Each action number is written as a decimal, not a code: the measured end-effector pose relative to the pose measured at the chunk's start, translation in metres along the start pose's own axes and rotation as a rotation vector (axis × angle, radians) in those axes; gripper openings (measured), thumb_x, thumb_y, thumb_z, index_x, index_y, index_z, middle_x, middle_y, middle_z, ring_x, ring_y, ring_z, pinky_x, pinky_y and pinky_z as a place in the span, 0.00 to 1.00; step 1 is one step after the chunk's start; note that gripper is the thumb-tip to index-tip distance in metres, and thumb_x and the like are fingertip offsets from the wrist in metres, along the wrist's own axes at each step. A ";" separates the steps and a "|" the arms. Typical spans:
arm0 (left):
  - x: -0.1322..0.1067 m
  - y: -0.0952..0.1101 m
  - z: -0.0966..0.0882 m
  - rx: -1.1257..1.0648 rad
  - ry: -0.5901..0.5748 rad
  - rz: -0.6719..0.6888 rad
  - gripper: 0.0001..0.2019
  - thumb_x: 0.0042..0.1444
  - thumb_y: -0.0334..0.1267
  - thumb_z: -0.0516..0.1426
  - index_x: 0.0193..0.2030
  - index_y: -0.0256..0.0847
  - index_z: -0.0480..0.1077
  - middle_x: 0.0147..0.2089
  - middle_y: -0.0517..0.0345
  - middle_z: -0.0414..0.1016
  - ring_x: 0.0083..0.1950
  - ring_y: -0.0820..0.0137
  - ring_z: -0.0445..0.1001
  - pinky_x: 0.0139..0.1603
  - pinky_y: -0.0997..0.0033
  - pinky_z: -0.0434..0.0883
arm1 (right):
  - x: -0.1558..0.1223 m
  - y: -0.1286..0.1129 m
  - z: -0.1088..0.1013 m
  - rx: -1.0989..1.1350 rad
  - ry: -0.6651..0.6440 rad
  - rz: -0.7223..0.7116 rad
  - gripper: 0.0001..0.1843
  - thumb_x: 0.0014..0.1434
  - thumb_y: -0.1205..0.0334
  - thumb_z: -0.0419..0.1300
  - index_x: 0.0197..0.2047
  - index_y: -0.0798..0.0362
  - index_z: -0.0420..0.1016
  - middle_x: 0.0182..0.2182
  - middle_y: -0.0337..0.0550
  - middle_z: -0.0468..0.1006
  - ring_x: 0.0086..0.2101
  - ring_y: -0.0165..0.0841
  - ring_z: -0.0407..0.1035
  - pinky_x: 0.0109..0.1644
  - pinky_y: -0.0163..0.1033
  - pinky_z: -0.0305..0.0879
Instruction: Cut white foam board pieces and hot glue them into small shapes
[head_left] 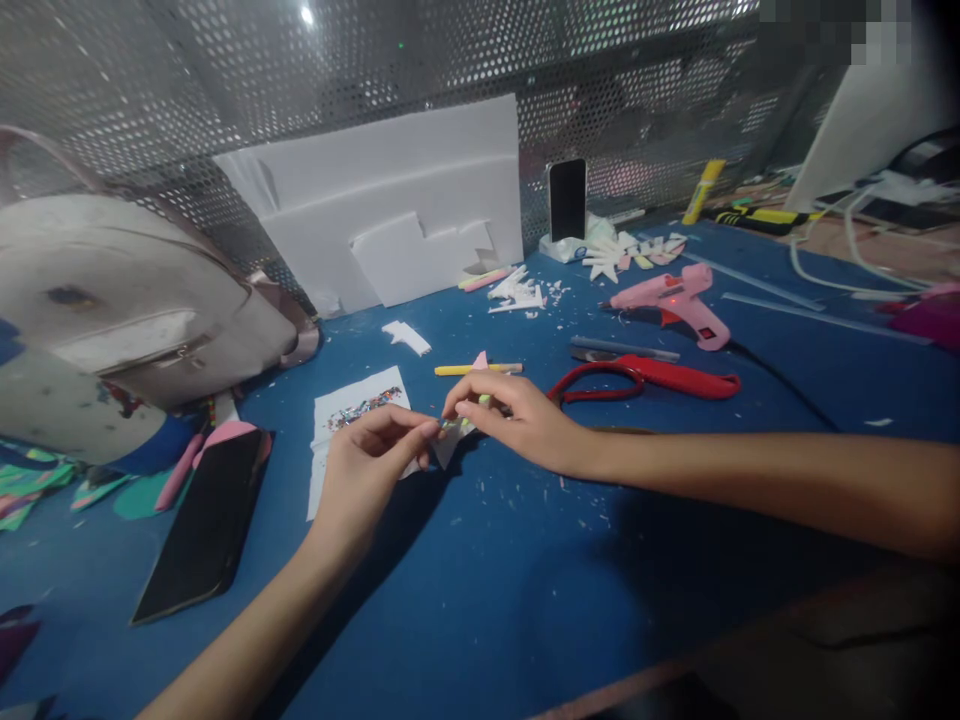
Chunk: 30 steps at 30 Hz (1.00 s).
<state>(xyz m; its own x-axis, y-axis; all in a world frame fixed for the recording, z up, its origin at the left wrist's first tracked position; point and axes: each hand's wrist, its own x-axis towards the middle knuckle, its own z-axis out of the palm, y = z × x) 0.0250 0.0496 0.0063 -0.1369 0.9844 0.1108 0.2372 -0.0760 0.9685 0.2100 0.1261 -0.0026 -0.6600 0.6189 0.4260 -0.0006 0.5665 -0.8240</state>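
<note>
- Two hands meet over one small white piece (451, 446) on the surface (525, 590).
- One left hand (360, 458), thumb and fingertips pinched together at the piece's edge.
- One right hand (517, 415), fingers curled over it; whether they grip, I cannot tell.
- One sheet (321, 465) under sequins (364, 408), beside the left hand.
- Two phones: one lying (202, 530), one upright (568, 200).
- One glue gun (667, 296).

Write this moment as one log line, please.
left hand: by white sheet, hold unclear; right hand: close to left, hold unclear; glittery bits: on sheet; pink glue gun: on blue table
</note>
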 end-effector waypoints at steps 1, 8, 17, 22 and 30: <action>0.000 -0.001 0.000 -0.010 -0.004 -0.010 0.05 0.54 0.39 0.64 0.31 0.39 0.77 0.25 0.61 0.73 0.25 0.76 0.69 0.29 0.76 0.66 | 0.000 0.000 0.000 -0.003 -0.002 -0.002 0.09 0.66 0.62 0.52 0.41 0.53 0.73 0.38 0.41 0.75 0.34 0.30 0.66 0.35 0.36 0.60; 0.000 0.003 0.003 0.007 -0.036 -0.034 0.06 0.54 0.40 0.64 0.32 0.40 0.78 0.24 0.61 0.74 0.25 0.76 0.69 0.29 0.77 0.68 | 0.002 -0.002 -0.002 -0.033 0.003 -0.105 0.05 0.65 0.66 0.56 0.40 0.51 0.73 0.38 0.39 0.75 0.36 0.29 0.66 0.39 0.35 0.62; -0.004 0.007 0.003 0.026 -0.057 -0.041 0.06 0.56 0.39 0.63 0.32 0.40 0.79 0.22 0.62 0.73 0.25 0.77 0.69 0.30 0.79 0.66 | 0.008 -0.004 -0.011 -0.250 -0.064 -0.256 0.02 0.64 0.65 0.59 0.38 0.50 0.72 0.39 0.39 0.75 0.43 0.33 0.65 0.51 0.41 0.58; -0.003 0.006 0.004 0.021 -0.082 -0.047 0.07 0.58 0.39 0.62 0.33 0.40 0.79 0.23 0.62 0.74 0.26 0.78 0.69 0.31 0.80 0.66 | 0.010 -0.005 -0.014 -0.330 -0.098 -0.276 0.04 0.66 0.63 0.57 0.38 0.52 0.71 0.39 0.40 0.74 0.42 0.32 0.63 0.48 0.39 0.57; -0.004 0.008 0.005 -0.057 -0.084 -0.048 0.07 0.59 0.38 0.61 0.33 0.36 0.75 0.24 0.59 0.77 0.25 0.75 0.73 0.30 0.77 0.70 | 0.011 -0.007 -0.013 -0.279 -0.084 -0.210 0.06 0.66 0.62 0.57 0.36 0.52 0.70 0.36 0.39 0.75 0.39 0.32 0.64 0.47 0.38 0.57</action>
<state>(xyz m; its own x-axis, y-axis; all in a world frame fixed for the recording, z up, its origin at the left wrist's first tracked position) 0.0324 0.0461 0.0124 -0.0651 0.9968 0.0473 0.1767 -0.0351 0.9836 0.2126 0.1366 0.0129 -0.7269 0.4324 0.5335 0.0544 0.8107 -0.5830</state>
